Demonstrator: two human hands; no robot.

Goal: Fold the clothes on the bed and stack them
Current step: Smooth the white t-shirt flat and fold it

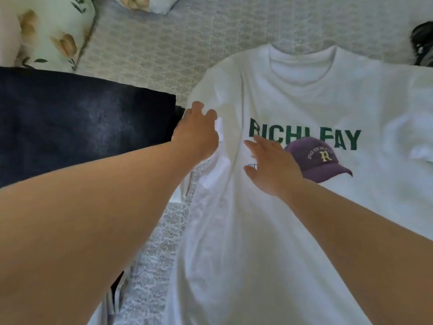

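Bed (152,43): one T-shirt (293,90), two hands.

White t-shirt (293,95) with green lettering and a purple cap print, spread face up, collar toward the far edge of the bed (164,43), dark folded garment (82,123) beside it near the left edge

t-shirt (269,95) chest: green capitals "RICHLEAY" (middle letters partly hidden) | purple cap print (321,160): yellow "R", arched small text starting "2023", rest blurred | lower left print: "ST…", cut off by right hand (273,167)
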